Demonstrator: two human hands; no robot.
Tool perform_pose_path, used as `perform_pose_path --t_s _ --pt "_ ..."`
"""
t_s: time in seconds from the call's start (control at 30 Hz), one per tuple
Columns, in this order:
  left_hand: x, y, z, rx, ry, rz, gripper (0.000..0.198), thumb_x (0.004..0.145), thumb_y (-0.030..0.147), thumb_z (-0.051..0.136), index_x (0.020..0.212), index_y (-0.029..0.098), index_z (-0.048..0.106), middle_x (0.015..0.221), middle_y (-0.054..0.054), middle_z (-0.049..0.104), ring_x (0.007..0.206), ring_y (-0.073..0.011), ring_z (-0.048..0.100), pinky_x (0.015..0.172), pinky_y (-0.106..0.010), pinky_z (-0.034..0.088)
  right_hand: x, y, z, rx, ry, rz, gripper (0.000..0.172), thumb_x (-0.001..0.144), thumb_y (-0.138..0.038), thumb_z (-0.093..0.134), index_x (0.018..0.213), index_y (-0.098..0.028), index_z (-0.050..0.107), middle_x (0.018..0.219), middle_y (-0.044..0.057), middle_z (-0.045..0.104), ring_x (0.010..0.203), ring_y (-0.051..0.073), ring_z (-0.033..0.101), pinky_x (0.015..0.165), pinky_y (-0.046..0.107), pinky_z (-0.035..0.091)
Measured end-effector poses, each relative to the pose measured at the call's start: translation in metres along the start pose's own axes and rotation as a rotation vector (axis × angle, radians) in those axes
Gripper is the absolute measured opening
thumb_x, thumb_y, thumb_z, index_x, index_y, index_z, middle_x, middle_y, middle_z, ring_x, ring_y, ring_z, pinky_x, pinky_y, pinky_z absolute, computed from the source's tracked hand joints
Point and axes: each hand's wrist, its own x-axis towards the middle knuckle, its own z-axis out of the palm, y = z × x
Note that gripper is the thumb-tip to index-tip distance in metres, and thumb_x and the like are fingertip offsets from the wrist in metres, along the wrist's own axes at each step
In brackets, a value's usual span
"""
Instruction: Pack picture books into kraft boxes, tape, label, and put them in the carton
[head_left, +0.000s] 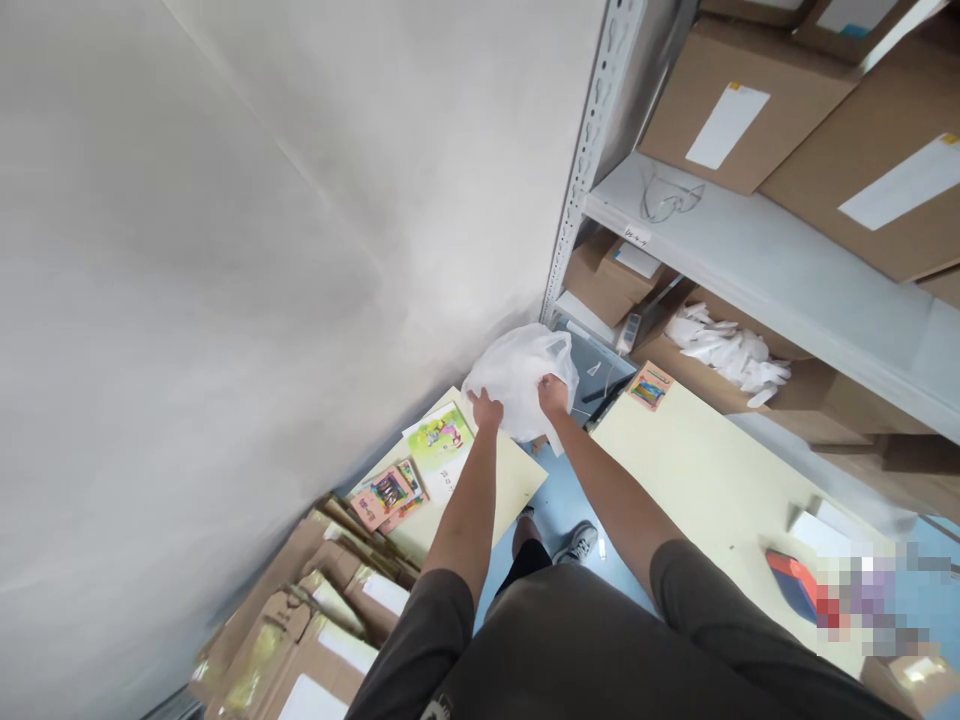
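A white, thin plastic bag [517,375] hangs in front of me between both hands, in the gap between two cream tabletops. My left hand [486,409] is closed on the bag's left side. On its right side my right hand [553,393] grips the plastic, fingers curled in. What the bag contains, if anything, cannot be made out. Left of my left hand, a green picture sheet [441,438] and several small colourful booklets [388,495] lie on the left tabletop [517,480]. Another booklet [649,386] rests at the far corner of the right tabletop [697,470].
A pale wall [300,200] rises at left. Metal shelving [780,250] with cardboard boxes [750,100] stands at right; one lower box holds white pieces [724,345]. Flattened cartons [300,620] are stacked at lower left. A red-and-blue object [793,583] lies on the right tabletop.
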Motion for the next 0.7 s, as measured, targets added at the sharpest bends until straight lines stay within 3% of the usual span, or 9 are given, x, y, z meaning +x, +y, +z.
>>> perform_pose_path --t_s 0.17,0.27,0.33,0.4,0.47,0.6,0.7 --pt "0.008 -0.019 -0.003 0.125 0.236 0.2 0.055 0.092 0.016 0.056 0.146 0.016 0.065 0.177 -0.018 0.025 0.146 -0.0408 0.049 0.118 -0.051 0.044 0.035 -0.01 0.051 -0.032 -0.102 0.023 0.03 0.1 -0.019 0.052 0.117 -0.017 0.077 0.117 0.016 0.079 0.114 0.028 0.073 0.103 0.034 0.052" --pt "0.015 -0.031 -0.005 0.253 0.203 0.207 0.047 0.09 0.013 0.055 0.134 0.016 0.073 0.174 -0.018 0.034 0.143 -0.04 0.05 0.118 -0.052 0.044 0.048 -0.013 0.072 -0.027 -0.17 -0.024 0.038 0.096 -0.018 0.055 0.129 -0.015 0.073 0.13 0.016 0.075 0.127 0.029 0.067 0.112 0.037 0.049" --pt "0.022 -0.036 -0.005 0.302 0.147 0.217 0.043 0.087 0.009 0.054 0.123 0.015 0.076 0.16 -0.02 0.052 0.139 -0.0383 0.053 0.116 -0.051 0.045 0.051 -0.015 0.079 -0.021 -0.201 -0.064 0.046 0.091 -0.016 0.057 0.136 -0.014 0.07 0.137 0.016 0.071 0.135 0.03 0.062 0.117 0.039 0.046" --pt "0.027 -0.039 -0.003 0.282 0.105 0.254 0.039 0.085 0.005 0.053 0.115 0.013 0.077 0.136 -0.022 0.069 0.131 -0.0362 0.06 0.113 -0.049 0.047 0.046 -0.018 0.079 -0.002 -0.159 -0.107 0.051 0.089 -0.015 0.058 0.139 -0.013 0.068 0.141 0.018 0.069 0.138 0.031 0.059 0.119 0.041 0.045" --pt "0.027 -0.04 -0.001 0.206 0.101 0.297 0.036 0.085 0.003 0.052 0.109 0.013 0.078 0.116 -0.021 0.075 0.121 -0.0345 0.065 0.11 -0.047 0.049 0.034 -0.02 0.073 0.026 -0.033 -0.17 0.05 0.09 -0.018 0.056 0.139 -0.013 0.067 0.146 0.019 0.064 0.141 0.032 0.054 0.119 0.045 0.045" --pt "0.005 -0.042 0.002 0.019 0.191 0.371 0.028 0.092 0.007 0.054 0.101 0.016 0.078 0.111 -0.019 0.076 0.115 -0.0321 0.069 0.108 -0.047 0.052 -0.007 -0.024 0.052 0.143 0.179 -0.247 0.037 0.096 -0.028 0.054 0.126 -0.015 0.07 0.141 0.02 0.064 0.137 0.033 0.053 0.117 0.048 0.044" --pt "-0.027 -0.045 0.003 -0.149 0.282 0.415 0.029 0.098 0.013 0.054 0.112 0.018 0.078 0.113 -0.016 0.077 0.111 -0.0286 0.071 0.105 -0.046 0.055 -0.037 -0.029 0.043 0.342 0.048 -0.087 0.03 0.095 -0.045 0.059 0.104 -0.02 0.072 0.108 0.014 0.073 0.11 0.03 0.066 0.102 0.045 0.053"
